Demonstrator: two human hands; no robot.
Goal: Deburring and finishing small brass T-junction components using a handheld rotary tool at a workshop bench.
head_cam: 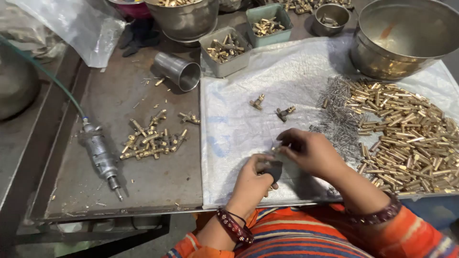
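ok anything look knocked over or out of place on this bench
One thing: the small steel cup lies on its side on the bare metal table, mouth open toward the white sheet, while the other bowls stand upright. A few brass bits and shavings lie scattered around it.

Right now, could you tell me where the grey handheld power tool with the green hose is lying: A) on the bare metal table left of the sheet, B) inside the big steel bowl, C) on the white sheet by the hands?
A: the power tool lies on the bare metal table, left of the white sheet, beside a pile of brass fittings.
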